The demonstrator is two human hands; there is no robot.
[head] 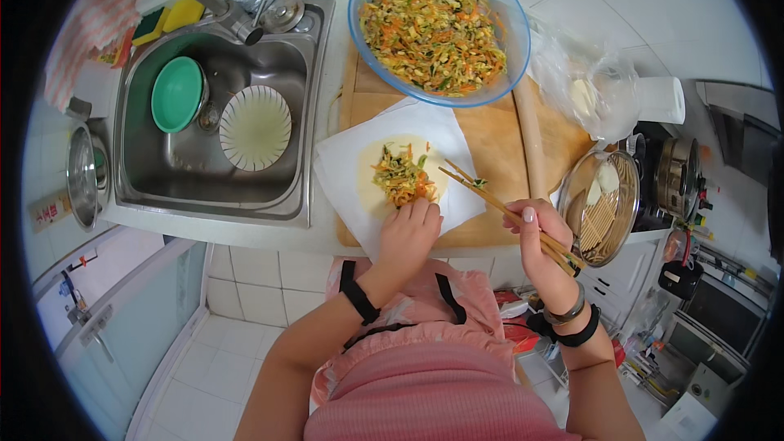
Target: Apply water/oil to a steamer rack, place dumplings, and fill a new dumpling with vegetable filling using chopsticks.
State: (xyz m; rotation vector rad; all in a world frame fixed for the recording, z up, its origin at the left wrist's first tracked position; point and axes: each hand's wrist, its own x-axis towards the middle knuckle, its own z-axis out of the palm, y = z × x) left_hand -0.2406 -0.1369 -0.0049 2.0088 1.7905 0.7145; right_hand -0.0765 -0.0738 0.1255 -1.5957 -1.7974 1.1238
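Observation:
A round, thin dough wrapper (369, 182) lies on a white paper sheet (465, 196). Heaped on its middle is a mixed vegetable filling (398, 174) with carrot shreds, greens and yellow bits. My left hand (411, 229) is at the near edge of the heap, fingers bent and close together; its fingertips are hidden, so I cannot tell whether they pinch the dough. My right hand (539, 229) grips wooden chopsticks (490, 199), tips pointing left beyond the wrapper's right side. A scrap of green filling (479, 183) clings near the tips. Behind stands a blue-rimmed glass bowl (519, 52) of the same filling.
Under the paper is a wooden board (490, 135), with a rolling pin (530, 141) on its right. A round steamer pan (634, 214) holds pale dough pieces. Left is a steel sink (184, 184) with a green bowl (176, 95) and a striped-rim dish (256, 128).

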